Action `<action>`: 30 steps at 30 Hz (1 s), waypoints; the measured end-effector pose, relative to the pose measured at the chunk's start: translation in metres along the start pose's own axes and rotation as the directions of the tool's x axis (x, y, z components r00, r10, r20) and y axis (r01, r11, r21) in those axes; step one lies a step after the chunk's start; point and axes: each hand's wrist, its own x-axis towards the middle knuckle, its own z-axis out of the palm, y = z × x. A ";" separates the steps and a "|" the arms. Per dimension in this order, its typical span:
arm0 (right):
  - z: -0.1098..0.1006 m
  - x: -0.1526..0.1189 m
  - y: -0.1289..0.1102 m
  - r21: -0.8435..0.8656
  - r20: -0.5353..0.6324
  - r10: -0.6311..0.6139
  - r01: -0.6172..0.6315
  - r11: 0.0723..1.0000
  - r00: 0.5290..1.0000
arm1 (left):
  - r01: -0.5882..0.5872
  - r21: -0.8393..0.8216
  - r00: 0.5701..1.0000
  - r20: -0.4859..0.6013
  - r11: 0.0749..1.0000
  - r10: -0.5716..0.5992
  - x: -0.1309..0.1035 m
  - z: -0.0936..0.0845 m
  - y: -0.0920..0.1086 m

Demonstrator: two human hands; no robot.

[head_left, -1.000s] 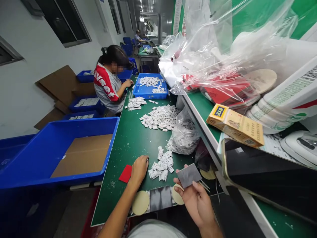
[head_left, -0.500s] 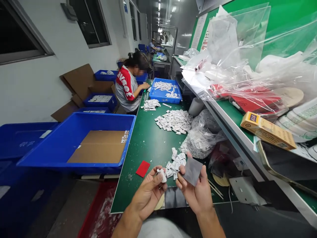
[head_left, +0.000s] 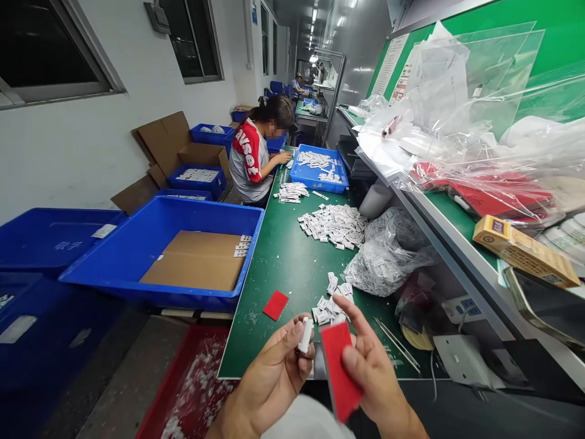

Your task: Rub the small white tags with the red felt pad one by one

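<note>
My left hand pinches a small white plastic part between thumb and fingers, held upright above the table's near edge. In my right hand is a bent piece of red sandpaper, its red face showing and its grey back just visible at the edge. The thumb presses on the sheet while the index finger is stretched out. Sandpaper and white part are close together but apart. Beyond my hands lies a small pile of white plastic parts, and a red square piece lies flat to its left.
A larger pile of white parts and a clear bag of parts lie farther along the green table. A blue bin stands left. Tweezers lie right. A co-worker sits beside a blue tray.
The sheet in my right hand has turned from its grey side to its red side and come lower. The white part now stands more upright in my left hand. The view has shifted left.
</note>
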 end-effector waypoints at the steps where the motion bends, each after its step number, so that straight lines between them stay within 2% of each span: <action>1: 0.000 -0.001 -0.004 -0.129 0.082 -0.033 0.044 0.991 0.996 | 0.011 0.010 1.000 0.017 1.000 -0.011 -0.001 0.000 -0.001; 2: 0.000 0.000 -0.009 -0.270 0.124 -0.084 0.115 0.956 0.989 | 0.022 0.018 0.999 0.035 1.000 -0.023 -0.002 0.000 -0.001; 5: -0.001 0.008 -0.023 -0.583 0.073 -0.313 0.295 0.757 0.947 | 0.051 0.024 0.997 0.050 0.998 -0.052 -0.002 0.000 -0.002; 6: -0.001 0.010 -0.026 -0.599 0.134 -0.312 0.327 0.731 0.941 | 0.056 0.026 0.997 0.046 0.998 -0.057 -0.002 0.000 -0.003; 8: 0.002 0.013 -0.030 -0.589 0.299 -0.217 0.359 0.725 0.929 | 0.055 0.034 0.997 0.047 0.998 -0.057 -0.001 0.000 -0.003; 9: 0.004 0.013 -0.030 -0.595 0.311 -0.199 0.353 0.722 0.929 | 0.048 0.036 0.998 0.049 0.998 -0.050 -0.001 0.000 -0.002; 11: 0.006 0.012 -0.029 -0.643 0.132 -0.301 0.312 0.700 0.945 | 0.035 0.032 0.998 0.051 0.999 -0.037 -0.002 0.002 -0.002; 12: 0.006 0.011 -0.028 -0.651 0.058 -0.357 0.306 0.695 0.932 | 0.037 0.035 0.998 0.056 0.999 -0.039 -0.003 0.003 -0.001; 13: 0.005 0.012 -0.027 -0.635 0.066 -0.372 0.327 0.700 0.926 | 0.042 0.045 0.997 0.063 0.998 -0.044 -0.004 0.004 0.000; 15: 0.002 0.015 -0.026 -0.583 0.180 -0.315 0.359 0.729 0.932 | 0.052 0.077 0.995 0.086 0.996 -0.059 -0.005 0.005 0.001; 16: -0.001 0.018 -0.026 -0.565 0.151 -0.314 0.342 0.751 0.937 | 0.054 0.095 0.993 0.099 0.994 -0.064 -0.005 0.006 0.002; 17: -0.003 0.021 -0.026 -0.553 0.036 -0.350 0.310 0.773 0.936 | 0.045 0.108 0.993 0.108 0.993 -0.056 -0.004 0.006 0.003; 18: -0.006 0.025 -0.027 -0.546 -0.130 -0.401 0.272 0.792 0.907 | 0.024 0.117 0.993 0.114 0.993 -0.038 -0.004 0.006 0.004; 19: -0.008 0.029 -0.028 -0.524 -0.282 -0.441 0.248 0.815 0.852 | -0.001 0.126 0.993 0.119 0.992 -0.014 -0.003 0.006 0.005; 20: -0.009 0.031 -0.028 -0.475 -0.382 -0.447 0.243 0.846 0.809 | -0.028 0.140 0.993 0.120 0.990 0.011 -0.002 0.006 0.005; 21: -0.010 0.032 -0.028 -0.397 -0.422 -0.414 0.247 0.884 0.806 | -0.066 0.163 0.992 0.115 0.985 0.047 -0.001 0.006 0.005; 23: -0.007 0.029 -0.027 -0.152 -0.406 -0.258 0.214 0.965 0.877 | -0.185 0.258 0.981 0.100 0.948 0.164 0.001 0.007 0.002; 25: -0.001 0.021 -0.022 0.118 -0.301 -0.072 0.112 0.987 0.951 | -0.362 0.419 0.929 0.092 0.832 0.358 0.004 0.009 -0.002; 26: 0.002 0.016 -0.019 0.190 -0.231 -0.008 0.053 0.980 0.973 | -0.459 0.508 0.871 0.093 0.729 0.483 0.005 0.010 -0.004; 28: 0.008 0.006 -0.014 0.204 -0.148 0.048 -0.017 0.979 0.988 | -0.590 0.656 0.691 0.108 0.471 0.715 0.005 0.011 -0.009; 29: 0.010 0.002 -0.012 0.152 -0.120 0.041 -0.023 0.988 0.992 | -0.609 0.709 0.607 0.128 0.356 0.784 0.003 0.011 -0.011; 30: 0.012 0.000 -0.010 0.071 -0.068 0.011 -0.007 0.997 0.998 | -0.610 0.744 0.553 0.154 0.272 0.819 0.002 0.010 -0.012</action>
